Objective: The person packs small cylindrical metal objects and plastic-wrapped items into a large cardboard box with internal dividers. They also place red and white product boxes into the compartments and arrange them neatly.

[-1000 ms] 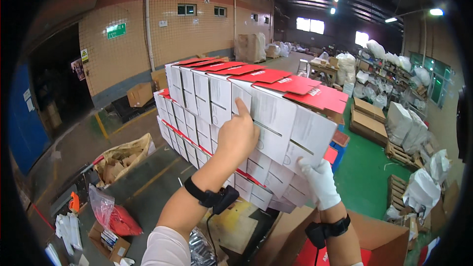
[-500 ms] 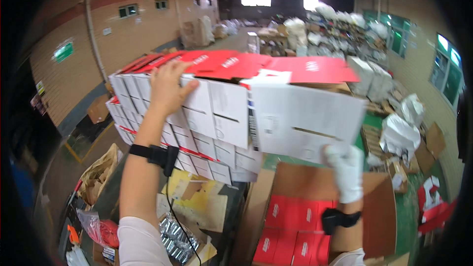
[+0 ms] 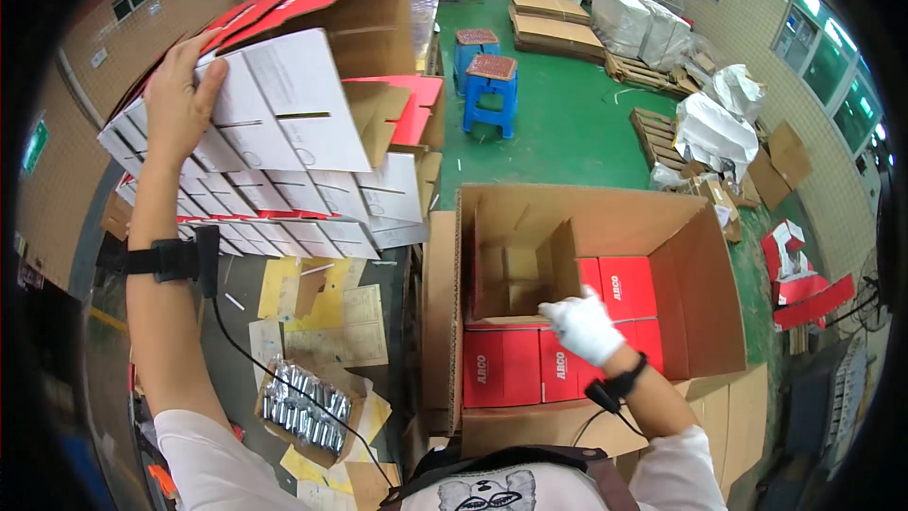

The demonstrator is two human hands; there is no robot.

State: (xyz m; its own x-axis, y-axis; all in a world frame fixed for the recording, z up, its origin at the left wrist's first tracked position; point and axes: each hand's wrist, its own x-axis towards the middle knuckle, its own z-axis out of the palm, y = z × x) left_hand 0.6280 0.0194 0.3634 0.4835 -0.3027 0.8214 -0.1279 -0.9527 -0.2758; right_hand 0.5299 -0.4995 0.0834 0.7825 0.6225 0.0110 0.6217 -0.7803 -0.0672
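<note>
On the left leans a stack of red-and-white cardboard boxes [image 3: 255,99], their white sides facing me and their red flaps on top. My bare left hand [image 3: 180,99] grips the stack's upper edge, thumb against a white side and fingers over the top. My white-gloved right hand [image 3: 584,326] is inside the large brown carton [image 3: 705,298]. Its fingers close at the near right corner of an open box [image 3: 525,270] with a brown inside; the glove hides the exact contact. Several red boxes [image 3: 501,364] lie beside and in front of that open box.
A tray of shiny metal cylinders [image 3: 307,407] sits on the dark worktable among yellowed papers [image 3: 345,322]. Blue stools [image 3: 490,95] stand on the green floor beyond. Flat cardboard [image 3: 553,24], pallets [image 3: 657,142] and white sacks [image 3: 714,132] lie farther right.
My view has tipped down toward the carton. My right hand has lowered from beside the stack, where it held a white-sided box, into the carton. My left hand stays on the stack.
</note>
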